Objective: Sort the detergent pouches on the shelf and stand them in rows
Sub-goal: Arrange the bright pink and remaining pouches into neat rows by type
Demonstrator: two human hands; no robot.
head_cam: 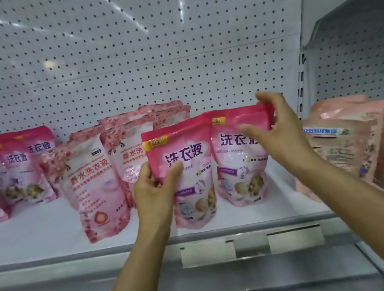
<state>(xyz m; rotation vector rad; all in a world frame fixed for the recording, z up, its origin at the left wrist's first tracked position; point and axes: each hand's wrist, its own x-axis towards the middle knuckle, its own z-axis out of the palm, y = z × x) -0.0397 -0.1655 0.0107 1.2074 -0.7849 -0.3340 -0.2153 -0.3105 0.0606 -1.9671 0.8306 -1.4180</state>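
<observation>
Two bright pink detergent pouches stand side by side at the middle of the white shelf (36, 237). My left hand (154, 192) grips the left pouch (187, 171) at its left edge, thumb across the front. My right hand (274, 129) pinches the top right corner of the right pouch (237, 163), fingers behind and thumb in front. Several pale rose-patterned pouches (93, 182) stand just behind and left of them. More bright pink pouches (13, 175) stand in a group at the far left.
Peach-coloured pouches (353, 141) lean together at the right end of the shelf. A white pegboard wall (120, 55) backs the shelf. A metal rail with price-tag holders (251, 246) runs along the front edge. Bare shelf shows between the groups.
</observation>
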